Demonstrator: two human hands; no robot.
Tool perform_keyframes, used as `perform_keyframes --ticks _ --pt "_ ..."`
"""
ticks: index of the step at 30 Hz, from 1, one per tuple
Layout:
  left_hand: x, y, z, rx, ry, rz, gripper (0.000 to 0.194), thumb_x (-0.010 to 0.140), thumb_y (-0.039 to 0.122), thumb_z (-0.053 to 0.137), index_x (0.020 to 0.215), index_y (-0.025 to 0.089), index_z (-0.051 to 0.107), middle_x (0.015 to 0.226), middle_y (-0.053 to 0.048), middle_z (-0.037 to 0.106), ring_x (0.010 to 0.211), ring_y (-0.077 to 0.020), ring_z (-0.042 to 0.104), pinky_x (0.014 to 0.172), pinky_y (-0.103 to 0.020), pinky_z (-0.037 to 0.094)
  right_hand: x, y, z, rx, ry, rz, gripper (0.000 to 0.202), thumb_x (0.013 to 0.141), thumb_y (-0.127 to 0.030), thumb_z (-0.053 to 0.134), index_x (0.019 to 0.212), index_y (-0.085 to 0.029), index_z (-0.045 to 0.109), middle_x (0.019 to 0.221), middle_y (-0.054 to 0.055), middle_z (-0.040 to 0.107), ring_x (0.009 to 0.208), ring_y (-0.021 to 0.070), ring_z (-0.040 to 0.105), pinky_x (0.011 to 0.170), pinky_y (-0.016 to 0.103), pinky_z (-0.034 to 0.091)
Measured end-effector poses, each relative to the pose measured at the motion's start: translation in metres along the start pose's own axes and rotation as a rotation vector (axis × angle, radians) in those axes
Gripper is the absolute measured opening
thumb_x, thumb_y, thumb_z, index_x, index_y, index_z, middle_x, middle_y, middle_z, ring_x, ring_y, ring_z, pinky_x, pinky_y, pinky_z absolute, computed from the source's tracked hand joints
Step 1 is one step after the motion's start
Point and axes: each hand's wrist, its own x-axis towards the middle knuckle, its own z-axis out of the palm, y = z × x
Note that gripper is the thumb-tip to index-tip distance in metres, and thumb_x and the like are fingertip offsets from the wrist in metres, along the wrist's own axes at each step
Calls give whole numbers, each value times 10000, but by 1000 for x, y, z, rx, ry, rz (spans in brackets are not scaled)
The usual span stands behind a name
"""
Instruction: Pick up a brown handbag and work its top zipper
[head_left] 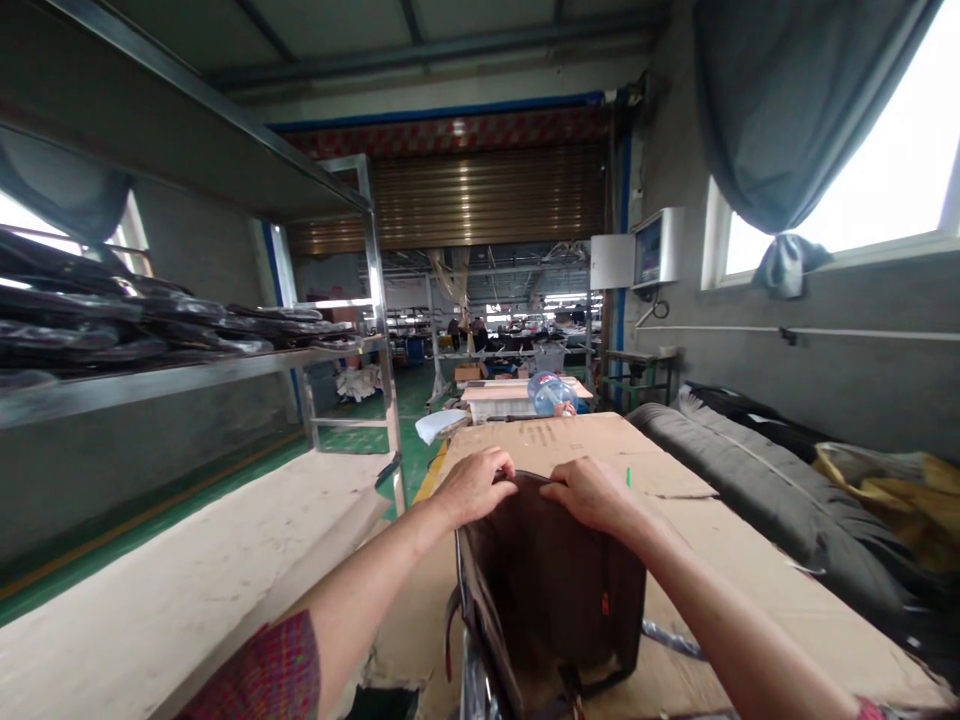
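Observation:
A dark brown bag (551, 580) stands gaping on the cardboard-covered table (592, 435), its inside facing me. A small orange-red zip pull (605, 603) hangs at the right of its lining. My left hand (478, 487) pinches the far rim at its left, thumb and fingers closed over the edge. A short way to the right, my right hand (592, 492) grips the same rim with curled fingers. One strap (451, 630) sticks out at the bag's left side, and clear plastic wrap shows beside it. The bag's base is partly out of view.
On the left, a metal rack (381, 330) holds a pile of plastic-wrapped dark items (150, 325) above a pale lower board (225, 560). A blue water jug (551, 393) lies beyond the table. Grey fabric rolls (742, 480) line the right wall.

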Motion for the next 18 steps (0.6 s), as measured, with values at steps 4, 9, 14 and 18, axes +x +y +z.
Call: perform_keyframes --ticks 4,9,14,18 --pt "4 -4 2 -52 9 -36 59 782 235 624 764 194 662 802 -9 681 808 -178 608 731 -287 408 0 1 0 21 -4 -14 298 893 -448 554 789 -221 717 809 48 713 743 194 632 583 289 302" --pt "6 -5 2 -54 31 -116 105 777 300 652 764 214 711 758 2 711 761 -176 633 678 -278 397 1 0 0 15 2 -18 306 891 -460 563 775 -220 712 793 43 709 728 189 624 579 288 299" --pt "5 0 2 -17 53 -145 85 767 281 659 743 214 705 752 7 715 750 -175 637 668 -280 395 2 0 0 -4 -7 -3 327 891 -474 554 763 -217 711 781 51 705 725 197 631 569 292 297" --pt "5 1 5 1 63 -154 80 767 274 651 743 214 697 756 1 715 755 -182 640 678 -287 403 3 -7 -4 -48 -32 41 329 895 -482 546 811 -219 725 832 72 712 772 223 650 582 297 325"
